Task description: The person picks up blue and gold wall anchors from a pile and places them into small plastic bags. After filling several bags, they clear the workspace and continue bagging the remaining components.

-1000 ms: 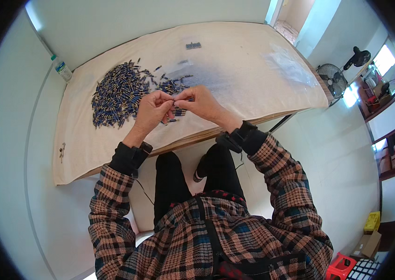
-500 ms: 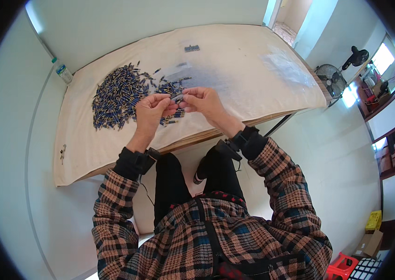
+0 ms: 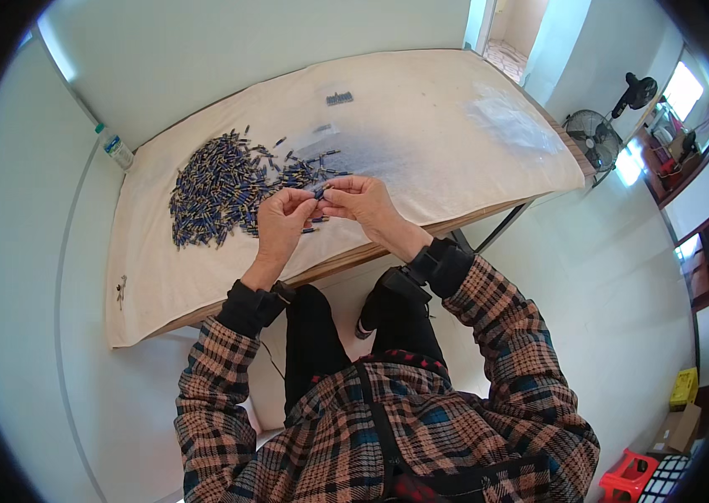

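Both my hands meet over the near edge of a cloth-covered table (image 3: 446,126). My left hand (image 3: 281,220) pinches one end of a small dark blue cylindrical piece (image 3: 319,193), thumb against fingers. At its other end, the thumb and fingertips of my right hand (image 3: 365,205) are closed on it too. Fingertips cover much of the piece. Left of my hands spreads a large pile of similar blue pieces with gold-coloured ends (image 3: 218,189). A smaller cluster (image 3: 297,174) lies just beyond my fingers, partly hidden by them.
A grey comb-like strip (image 3: 339,99) lies toward the far side, and clear plastic bags (image 3: 515,119) at the right. Keys (image 3: 121,290) rest near the left edge. A bottle (image 3: 114,147) stands at the far-left corner. Beyond the table's right end is a fan (image 3: 593,138).
My hands stay together at nearly the same spot, with small finger shifts. The piece between them looked greyer before and shows dark blue now. The whole view has shifted slightly.
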A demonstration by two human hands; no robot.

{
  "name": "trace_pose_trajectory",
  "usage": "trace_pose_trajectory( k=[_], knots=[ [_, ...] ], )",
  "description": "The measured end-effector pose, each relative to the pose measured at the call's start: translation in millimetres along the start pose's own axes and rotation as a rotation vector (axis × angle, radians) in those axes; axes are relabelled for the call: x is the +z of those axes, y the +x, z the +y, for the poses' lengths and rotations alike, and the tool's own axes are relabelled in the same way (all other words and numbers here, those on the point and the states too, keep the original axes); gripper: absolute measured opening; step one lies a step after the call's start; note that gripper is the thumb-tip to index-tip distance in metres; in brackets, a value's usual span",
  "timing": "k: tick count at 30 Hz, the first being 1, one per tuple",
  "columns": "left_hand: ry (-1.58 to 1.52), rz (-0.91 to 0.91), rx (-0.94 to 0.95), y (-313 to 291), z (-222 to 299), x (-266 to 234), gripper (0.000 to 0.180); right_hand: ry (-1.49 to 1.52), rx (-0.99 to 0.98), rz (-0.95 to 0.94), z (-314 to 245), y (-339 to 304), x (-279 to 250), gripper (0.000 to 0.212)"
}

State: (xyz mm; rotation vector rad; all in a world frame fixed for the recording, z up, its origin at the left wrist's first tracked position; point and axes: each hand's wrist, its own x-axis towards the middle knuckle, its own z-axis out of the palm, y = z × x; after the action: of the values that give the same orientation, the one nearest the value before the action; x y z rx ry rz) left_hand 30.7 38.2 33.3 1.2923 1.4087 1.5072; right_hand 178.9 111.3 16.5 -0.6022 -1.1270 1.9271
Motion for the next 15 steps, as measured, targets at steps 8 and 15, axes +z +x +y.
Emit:
trace_pose_trajectory(
  k=[8,15],
  knots=[
    [0.087,-0.036,-0.001,7,-8,0,0.004,-0.158,0.046,-0.057,-17,-1,-7,0.018],
    [0.077,-0.2,-0.096,38,1,-3,0.005,-0.466,-0.003,-0.131,-46,15,-29,0.018]
  ],
)
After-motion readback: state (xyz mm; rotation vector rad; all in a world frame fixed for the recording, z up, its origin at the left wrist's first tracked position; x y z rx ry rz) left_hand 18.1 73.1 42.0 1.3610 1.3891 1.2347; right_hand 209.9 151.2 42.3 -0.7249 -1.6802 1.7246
